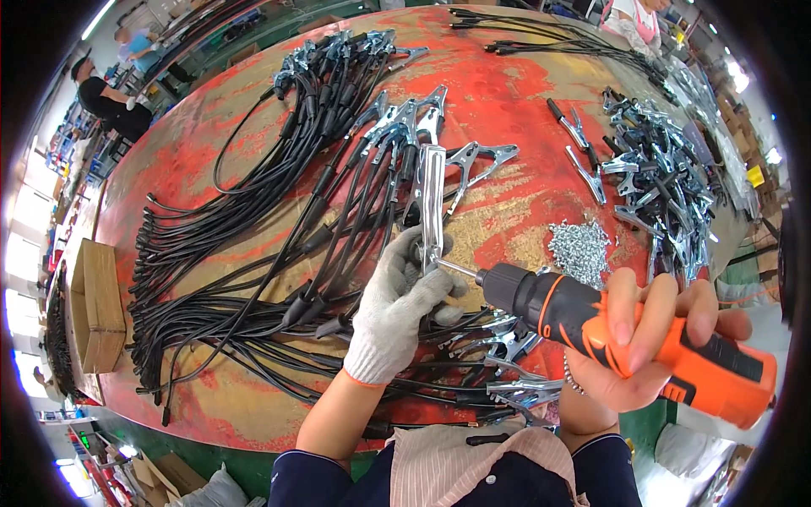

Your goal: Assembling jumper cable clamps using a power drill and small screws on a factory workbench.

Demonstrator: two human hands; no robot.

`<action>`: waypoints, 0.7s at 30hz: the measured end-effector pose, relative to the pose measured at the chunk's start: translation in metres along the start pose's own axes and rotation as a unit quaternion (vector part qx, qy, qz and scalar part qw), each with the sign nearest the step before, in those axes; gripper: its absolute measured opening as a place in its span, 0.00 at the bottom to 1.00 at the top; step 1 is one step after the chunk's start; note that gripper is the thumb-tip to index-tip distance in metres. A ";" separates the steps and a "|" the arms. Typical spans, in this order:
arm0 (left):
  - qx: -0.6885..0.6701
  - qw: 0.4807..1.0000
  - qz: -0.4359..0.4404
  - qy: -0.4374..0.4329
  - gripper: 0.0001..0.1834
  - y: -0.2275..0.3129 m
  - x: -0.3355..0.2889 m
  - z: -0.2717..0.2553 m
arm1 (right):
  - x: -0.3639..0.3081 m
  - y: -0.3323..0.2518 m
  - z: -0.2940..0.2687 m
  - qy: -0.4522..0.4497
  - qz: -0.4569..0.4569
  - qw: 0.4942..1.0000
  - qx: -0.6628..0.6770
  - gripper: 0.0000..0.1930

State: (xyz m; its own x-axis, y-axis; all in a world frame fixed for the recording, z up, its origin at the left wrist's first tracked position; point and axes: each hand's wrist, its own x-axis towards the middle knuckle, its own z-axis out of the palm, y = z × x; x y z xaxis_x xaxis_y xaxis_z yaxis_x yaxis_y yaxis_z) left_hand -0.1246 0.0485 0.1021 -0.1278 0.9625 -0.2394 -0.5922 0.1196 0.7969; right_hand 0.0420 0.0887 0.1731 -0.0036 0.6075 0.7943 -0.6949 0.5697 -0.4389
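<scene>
My left hand (395, 306), in a whitish knit glove, is closed around the lower end of a silver metal clamp (432, 198) held upright over the table. In my bare right hand (650, 334) is an orange and black cordless screwdriver (583, 311), gripped around its body. Its thin bit points left and its tip meets the clamp just by my gloved fingers; whether a screw sits there is too small to tell. Behind the clamp lie more silver clamps (410, 127) fixed to black cables (359, 186). Further clamps on cables (515, 351) lie under and beside the screwdriver.
A heap of small screws (579, 251) lies right of centre, beside a pile of loose clamps (663, 173). Bundled black cables (211, 241) spread over the left of the red, worn table (507, 110). A cardboard box (99, 304) stands at the left edge. Other people work in the background.
</scene>
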 end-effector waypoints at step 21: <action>0.182 0.983 0.010 0.006 0.26 -0.028 0.012 -0.013 | -0.002 0.009 -0.008 -0.076 0.037 0.994 -0.076 0.34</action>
State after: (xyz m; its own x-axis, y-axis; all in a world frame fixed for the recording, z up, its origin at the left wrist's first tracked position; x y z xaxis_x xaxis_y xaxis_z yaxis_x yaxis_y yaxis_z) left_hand -0.1203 0.0531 0.0697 -0.1463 0.9630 -0.2265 -0.2652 0.1824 0.9468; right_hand 0.0412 0.0971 0.1647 -0.1668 0.5676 0.8062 -0.5724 0.6100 -0.5479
